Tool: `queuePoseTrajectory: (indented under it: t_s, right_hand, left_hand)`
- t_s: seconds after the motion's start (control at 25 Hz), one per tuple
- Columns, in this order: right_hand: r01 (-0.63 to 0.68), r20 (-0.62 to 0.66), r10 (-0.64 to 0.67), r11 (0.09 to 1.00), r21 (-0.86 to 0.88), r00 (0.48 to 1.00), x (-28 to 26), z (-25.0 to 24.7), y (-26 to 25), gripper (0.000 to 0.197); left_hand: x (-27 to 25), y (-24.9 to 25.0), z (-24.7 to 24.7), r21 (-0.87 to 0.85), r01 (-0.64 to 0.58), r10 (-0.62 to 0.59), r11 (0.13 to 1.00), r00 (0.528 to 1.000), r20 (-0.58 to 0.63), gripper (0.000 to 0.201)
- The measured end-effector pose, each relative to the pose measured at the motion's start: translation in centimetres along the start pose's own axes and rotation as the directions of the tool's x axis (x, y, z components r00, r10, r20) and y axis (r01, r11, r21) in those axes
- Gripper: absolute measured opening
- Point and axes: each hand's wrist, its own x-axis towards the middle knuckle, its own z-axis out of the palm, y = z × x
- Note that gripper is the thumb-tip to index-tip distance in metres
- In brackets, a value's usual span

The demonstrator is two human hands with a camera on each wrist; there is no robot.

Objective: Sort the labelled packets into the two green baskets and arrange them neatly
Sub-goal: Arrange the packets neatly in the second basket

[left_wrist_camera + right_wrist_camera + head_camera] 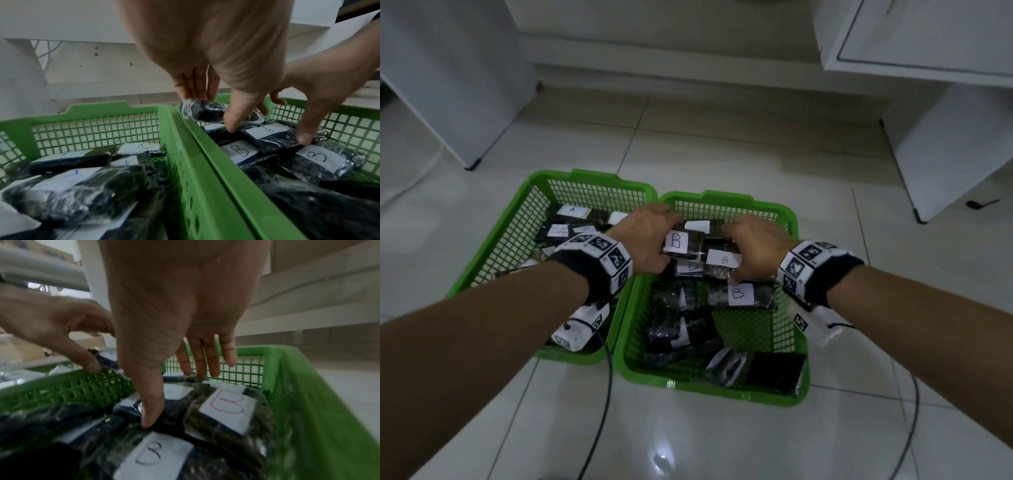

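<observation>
Our left hand (650,236) pinches a B packet (683,245) above the right basket's (726,197) far end. Our right hand (753,246), fingers straight, presses its thumb on a second packet (722,265) there. Bare mesh (753,330) lies nearer us.

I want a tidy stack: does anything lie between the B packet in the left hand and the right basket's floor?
Yes. The left hand holds the black plastic-wrapped packet labelled B over other B-labelled black packets in the right green mesh basket, covering the floor there.
</observation>
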Motion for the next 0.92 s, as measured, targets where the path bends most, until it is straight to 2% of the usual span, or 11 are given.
queuePoseTrajectory:
  t_s: [0.08,0.16,0.28,0.4,0.56,0.68,0.92]
  right_hand:
    - [-0.009,0.064,0.014,0.997,-0.075,0.998,-0.3,1.0,0.2,0.070]
    - [0.009,0.066,-0.004,0.997,-0.071,0.998,-0.4,1.2,0.4,0.059]
    - [-0.053,0.045,0.049,0.993,0.101,0.998,0.1,-0.3,1.5,0.048]
    - [-0.166,0.099,0.145,0.949,0.268,0.985,0.5,-2.2,3.0,0.061]
    - [-0.199,0.040,0.197,0.931,0.305,0.980,0.0,-3.1,4.4,0.064]
    - [-0.183,0.028,0.183,0.938,0.295,0.983,-0.6,-2.4,4.5,0.061]
    - [-0.192,0.050,0.186,0.942,0.275,0.981,-1.0,-1.8,4.7,0.060]
  left_hand:
    - [0.2,-0.2,0.1,0.049,0.025,-0.026,0.998,1.000,0.015,0.060]
    - [0.4,0.0,-0.1,0.089,0.036,-0.041,0.995,0.998,0.047,0.062]
    - [0.7,0.4,-0.4,0.101,0.069,-0.077,0.993,0.994,0.078,0.065]
    - [1.1,1.1,-0.3,0.062,0.034,-0.038,0.998,0.997,0.060,0.059]
    - [2.0,2.5,0.6,0.009,-0.019,0.017,1.000,0.991,0.133,0.058]
    - [2.6,3.1,1.5,0.129,-0.033,0.006,0.991,0.978,0.208,0.060]
    - [2.8,3.2,1.9,0.271,-0.065,-0.003,0.960,0.970,0.244,0.073]
